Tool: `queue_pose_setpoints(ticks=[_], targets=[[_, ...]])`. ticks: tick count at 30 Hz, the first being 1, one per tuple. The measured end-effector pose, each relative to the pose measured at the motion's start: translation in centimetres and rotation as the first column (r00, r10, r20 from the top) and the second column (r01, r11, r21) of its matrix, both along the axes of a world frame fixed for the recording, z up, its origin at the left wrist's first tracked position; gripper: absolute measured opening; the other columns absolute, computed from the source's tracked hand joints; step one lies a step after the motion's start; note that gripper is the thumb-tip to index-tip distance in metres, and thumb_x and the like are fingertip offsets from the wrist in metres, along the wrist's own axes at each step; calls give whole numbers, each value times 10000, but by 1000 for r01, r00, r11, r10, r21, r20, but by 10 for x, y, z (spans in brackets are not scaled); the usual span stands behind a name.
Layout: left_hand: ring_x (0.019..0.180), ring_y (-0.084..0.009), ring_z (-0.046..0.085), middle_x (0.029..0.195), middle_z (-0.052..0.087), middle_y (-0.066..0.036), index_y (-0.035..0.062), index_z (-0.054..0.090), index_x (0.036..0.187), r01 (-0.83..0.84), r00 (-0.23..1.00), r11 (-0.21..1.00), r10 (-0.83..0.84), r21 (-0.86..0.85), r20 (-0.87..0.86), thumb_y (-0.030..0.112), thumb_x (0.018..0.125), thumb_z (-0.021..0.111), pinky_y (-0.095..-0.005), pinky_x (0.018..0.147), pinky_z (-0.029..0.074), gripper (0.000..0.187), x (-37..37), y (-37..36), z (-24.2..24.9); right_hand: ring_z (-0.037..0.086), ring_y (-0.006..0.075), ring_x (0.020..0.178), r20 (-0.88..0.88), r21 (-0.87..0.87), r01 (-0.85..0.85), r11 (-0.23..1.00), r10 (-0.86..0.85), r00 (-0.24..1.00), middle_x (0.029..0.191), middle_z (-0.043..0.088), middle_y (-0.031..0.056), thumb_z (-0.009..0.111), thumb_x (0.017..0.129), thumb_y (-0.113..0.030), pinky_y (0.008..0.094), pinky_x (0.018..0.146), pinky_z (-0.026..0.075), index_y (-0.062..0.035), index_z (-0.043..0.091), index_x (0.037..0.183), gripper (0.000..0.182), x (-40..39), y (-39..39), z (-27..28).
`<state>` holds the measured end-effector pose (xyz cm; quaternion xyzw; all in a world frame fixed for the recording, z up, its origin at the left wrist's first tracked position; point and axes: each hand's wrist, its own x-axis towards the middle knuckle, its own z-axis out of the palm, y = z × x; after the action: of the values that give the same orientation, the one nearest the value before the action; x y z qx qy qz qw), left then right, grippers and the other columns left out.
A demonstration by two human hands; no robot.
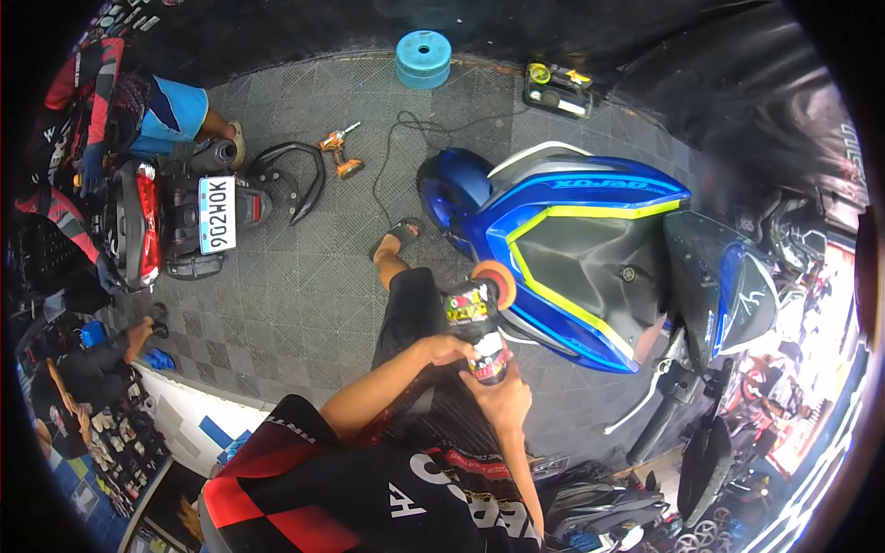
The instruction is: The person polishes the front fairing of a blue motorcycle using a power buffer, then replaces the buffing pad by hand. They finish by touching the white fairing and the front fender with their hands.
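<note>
Both of my hands are wrapped round a black, sticker-covered handheld polisher (471,309) with a round orange pad (498,281) at its far end. My left hand (449,350) grips its left side, and my right hand (502,394) closes round the near end of the body. In this view the pad overlaps the edge of a blue scooter (525,207) with yellow-green trim, which stands to the right. My fingers partly cover the tool's body.
An orange drill (341,155) lies on the tiled floor (304,323) near a black cord (389,166). At the back are a blue round stack (423,60) and an open case (558,89). A person in red sleeves (103,101) is beside another scooter (147,224) at left.
</note>
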<state>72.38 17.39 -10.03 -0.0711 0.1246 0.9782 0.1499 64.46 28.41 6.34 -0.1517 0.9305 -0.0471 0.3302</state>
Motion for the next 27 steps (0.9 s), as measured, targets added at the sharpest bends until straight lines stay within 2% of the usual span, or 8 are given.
queue_pose_setpoints(ticks=[4,8,11,12,14,20,22,27], targets=[[1221,-344,575,1294,615,-220,-14,547,1297,-184,983,968,176,169,58,298,749,691,-457,1084,421,647,1,-35,-22,718,423,834,57,41,-18,999,16,998,868,718,265,816,623,-644,495,768,576,11,595,1198,899,-6,-58,-13],[1108,-325,642,1179,668,-201,-54,585,1218,-278,905,961,263,-2,335,424,713,691,-437,997,498,704,-6,-86,-33,725,383,846,79,1,-17,1000,17,997,917,720,233,801,682,-607,485,763,581,-25,526,1276,876,-15,-107,-23],[1099,-350,649,1135,675,-227,-60,585,1209,-320,919,947,306,19,248,501,673,700,-440,1019,493,784,-24,-108,-22,723,377,878,3,-14,-98,995,98,995,1012,709,208,770,740,-589,470,756,584,-7,505,1249,818,-20,-125,-38],[1106,-352,645,1152,669,-228,-63,576,1221,-344,916,939,337,-7,217,481,678,703,-447,1024,490,779,-29,-109,-20,723,386,835,-34,-50,-95,994,94,995,930,707,216,772,721,-614,473,733,583,11,520,1210,833,-23,-120,-41],[1072,-340,658,1198,654,-184,-12,557,1285,-307,939,952,304,-3,162,431,700,708,-434,935,547,749,-29,-104,-14,723,405,747,-90,-124,-89,988,78,993,764,703,230,775,683,-665,480,687,581,47,548,1132,872,-18,-105,-43],[1206,-293,587,1307,610,-170,-18,530,1313,-25,981,999,30,-27,190,324,700,757,-432,1065,451,738,-7,-33,11,710,407,711,73,-165,4,986,8,997,762,706,219,790,685,-600,489,684,581,15,563,1214,842,-22,-13,-4],[1224,-261,579,1278,628,-131,18,546,1299,1,993,999,5,-50,121,179,762,741,-424,1059,454,593,-10,-5,16,711,398,712,78,-197,50,979,-35,996,768,708,215,803,676,-576,479,684,581,14,585,1196,816,-18,26,-4],[1211,-232,565,1253,617,-121,14,562,1272,200,979,899,-203,-389,33,172,761,753,-389,1075,428,568,-45,42,66,718,383,726,75,-471,212,856,-201,977,778,707,210,856,633,-444,436,666,563,47,647,1045,674,-11,113,-21]])
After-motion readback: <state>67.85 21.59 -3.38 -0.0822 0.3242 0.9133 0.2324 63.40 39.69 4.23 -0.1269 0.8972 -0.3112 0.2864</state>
